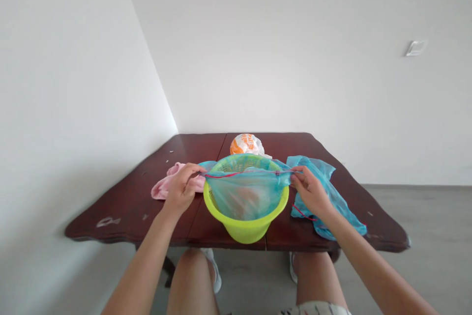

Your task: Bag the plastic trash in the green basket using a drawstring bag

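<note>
A blue see-through plastic bag [239,197] with a red drawstring is stretched across a yellow-green basket [246,234]. My left hand [183,187] pinches the left end of the bag's top edge, over the basket's left rim. The right end of that edge is pinched in my right hand [309,188], just past the right rim. Through the film a pale, pinkish shape shows, too blurred to name. More blue film lines the basket's far inner wall.
Right of the basket lies another blue drawstring bag [332,202], crumpled. A pink cloth [169,185] lies to the left, partly behind my left hand. Behind the basket sits a white and orange plastic bag [248,144]. The dark wooden table [118,207] stands near white walls.
</note>
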A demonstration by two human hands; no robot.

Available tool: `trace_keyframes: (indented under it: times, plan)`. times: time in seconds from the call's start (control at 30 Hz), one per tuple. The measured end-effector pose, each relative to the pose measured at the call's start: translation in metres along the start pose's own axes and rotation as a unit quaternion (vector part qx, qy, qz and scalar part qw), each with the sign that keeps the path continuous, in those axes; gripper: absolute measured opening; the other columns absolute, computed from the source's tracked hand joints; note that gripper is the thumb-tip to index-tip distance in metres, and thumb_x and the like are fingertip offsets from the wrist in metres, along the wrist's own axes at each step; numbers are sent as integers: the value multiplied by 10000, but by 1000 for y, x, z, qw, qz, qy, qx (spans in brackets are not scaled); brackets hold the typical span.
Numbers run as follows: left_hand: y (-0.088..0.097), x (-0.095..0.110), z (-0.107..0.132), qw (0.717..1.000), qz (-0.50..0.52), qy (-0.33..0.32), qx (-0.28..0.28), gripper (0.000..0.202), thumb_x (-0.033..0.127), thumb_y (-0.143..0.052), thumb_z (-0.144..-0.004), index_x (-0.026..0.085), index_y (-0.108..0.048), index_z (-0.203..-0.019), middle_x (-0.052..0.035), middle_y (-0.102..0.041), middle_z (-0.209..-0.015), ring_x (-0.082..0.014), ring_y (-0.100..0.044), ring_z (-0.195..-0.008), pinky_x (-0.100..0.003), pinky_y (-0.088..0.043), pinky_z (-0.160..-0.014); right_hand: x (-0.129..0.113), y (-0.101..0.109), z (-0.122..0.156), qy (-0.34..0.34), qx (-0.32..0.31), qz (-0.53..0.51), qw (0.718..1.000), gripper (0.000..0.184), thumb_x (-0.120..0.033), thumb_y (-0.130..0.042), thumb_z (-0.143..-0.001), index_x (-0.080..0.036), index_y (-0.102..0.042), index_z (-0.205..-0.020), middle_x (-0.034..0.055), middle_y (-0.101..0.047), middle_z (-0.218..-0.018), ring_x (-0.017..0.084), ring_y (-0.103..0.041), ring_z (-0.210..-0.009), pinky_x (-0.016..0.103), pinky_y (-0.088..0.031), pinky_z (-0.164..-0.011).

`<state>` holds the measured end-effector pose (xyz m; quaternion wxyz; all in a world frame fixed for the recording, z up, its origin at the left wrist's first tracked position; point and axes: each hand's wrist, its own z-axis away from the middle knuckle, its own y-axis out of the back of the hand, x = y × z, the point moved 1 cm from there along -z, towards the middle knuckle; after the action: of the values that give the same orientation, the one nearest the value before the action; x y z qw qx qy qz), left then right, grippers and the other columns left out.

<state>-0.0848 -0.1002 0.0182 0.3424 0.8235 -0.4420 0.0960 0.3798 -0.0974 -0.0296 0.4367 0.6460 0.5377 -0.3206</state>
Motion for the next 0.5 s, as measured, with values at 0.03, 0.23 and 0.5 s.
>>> trace_keyframes:
  times: [0.03,0.23,0.5]
  plan:
    - [-3,-1,-4,1000,20,4,10,810,907,-412,-1178,210,-824,-1151,-153,-843,-1146,-331,-798,-1136,-467,-652,-1046,-1,-2,-4,7,-10,-6,1000,438,-729,-666,-1153,-336,-626,-1342,75,-896,-1150,314,-876,-1040,511,-739,-990]
    - [-15,5,-30,983,156,29,90,653,737,-468,-1244,219,-799,-1025,-173,-844,-1276,-310,-808,-1275,-472,-644,-1161,-22,-7,-21,57,0,39,998,405,-589,-627,-1206,-317,-597,-1505,124,-854,-1404,312,-868,-1245,558,-714,-1116]
    - [1,32,-43,999,44,-13,16,232,369,-644,-1166,218,-817,-1200,-161,-828,-1477,-312,-772,-1438,-500,-623,-1251,-53,9,-15,141,3,142,980,339,-441,-584,-1230,-303,-677,-1525,126,-860,-1401,300,-864,-1266,506,-718,-1110]
